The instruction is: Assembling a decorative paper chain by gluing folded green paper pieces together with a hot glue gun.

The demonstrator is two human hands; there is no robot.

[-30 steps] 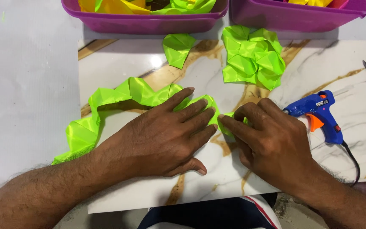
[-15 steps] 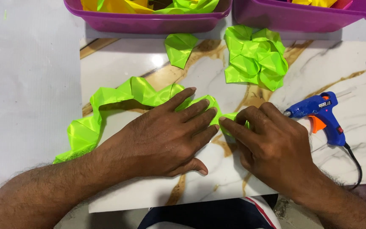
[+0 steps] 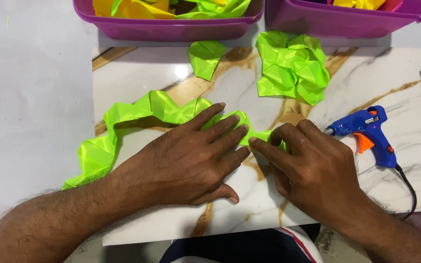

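Hands press a folded neon-green ribbon strip (image 3: 137,114) onto a marble-patterned board (image 3: 405,97). The left hand (image 3: 186,158) lies flat, fingers spread over the strip's right end; the right hand (image 3: 313,168) has curled fingertips pinching the strip's tip beside them. A blue glue gun (image 3: 366,134) rests just right; a green ribbon cluster (image 3: 293,65) and purple bins (image 3: 171,29) sit beyond.

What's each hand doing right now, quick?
Left hand: open, flat, pressing the green ribbon strip down.
Right hand: fingers curled, pinching the strip's end; grip partly hidden.
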